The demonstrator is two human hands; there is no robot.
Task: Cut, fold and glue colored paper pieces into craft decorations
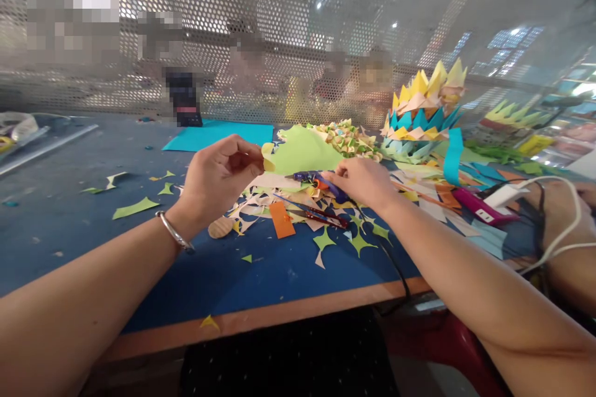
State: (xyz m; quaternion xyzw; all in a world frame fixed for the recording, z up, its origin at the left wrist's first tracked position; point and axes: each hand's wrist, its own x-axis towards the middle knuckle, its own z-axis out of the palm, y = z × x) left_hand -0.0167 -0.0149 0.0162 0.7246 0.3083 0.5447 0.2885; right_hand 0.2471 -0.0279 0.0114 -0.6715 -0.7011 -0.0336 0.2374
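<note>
A light green paper piece [305,150] with a scalloped edge is raised above the scraps. My left hand [221,177] pinches its left edge, where a small yellowish part shows. At its lower right edge is my right hand [361,181], with fingers closed round the blue handle of a glue gun [339,191], whose dark tip points left. Below lie red-handled scissors [326,218], an orange paper rectangle [282,219] and a round wooden disc [220,227].
Behind are a blue sheet [223,135], a pile of small paper pieces [349,138] and stacked paper crowns [421,118]. At right are a magenta power strip [484,206], white cables and another person's arm [565,248]. Green scraps litter the table [223,285].
</note>
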